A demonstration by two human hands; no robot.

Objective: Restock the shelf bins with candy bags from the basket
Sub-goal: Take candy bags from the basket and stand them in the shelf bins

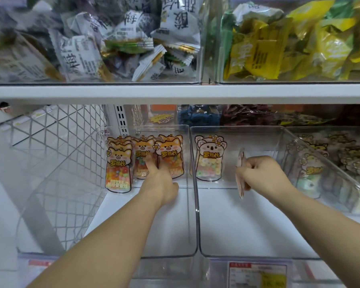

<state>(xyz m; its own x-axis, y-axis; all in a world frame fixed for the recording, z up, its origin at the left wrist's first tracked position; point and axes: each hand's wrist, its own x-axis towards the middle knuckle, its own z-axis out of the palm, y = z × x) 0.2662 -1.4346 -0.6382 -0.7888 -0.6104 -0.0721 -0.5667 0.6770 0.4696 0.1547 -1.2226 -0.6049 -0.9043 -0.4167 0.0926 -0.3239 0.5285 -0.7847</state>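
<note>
Reaching into two clear shelf bins, a person works w/ both hands. Their left hand (161, 179), fingers straight, presses on the front of the fox candy bags (119, 163), which stand upright in a row along the back edge of the left bin (192, 225). Their right hand (260, 173) is curled round a held candy bag (241, 175), seen edge-on, above the floor of the centre bin (237, 229), toward its back. One koala candy bag (209, 161) stands at that bin's back left corner. The bags look light, thin & glossy: prob. slippery, floppy at the top, lumpy w/ loose sweets lower down. Best hold, judging by shape: pinch the flat faces at mid-height so the bag stays upright; hard squeezing could crush the contents. Basket not in view.
</note>
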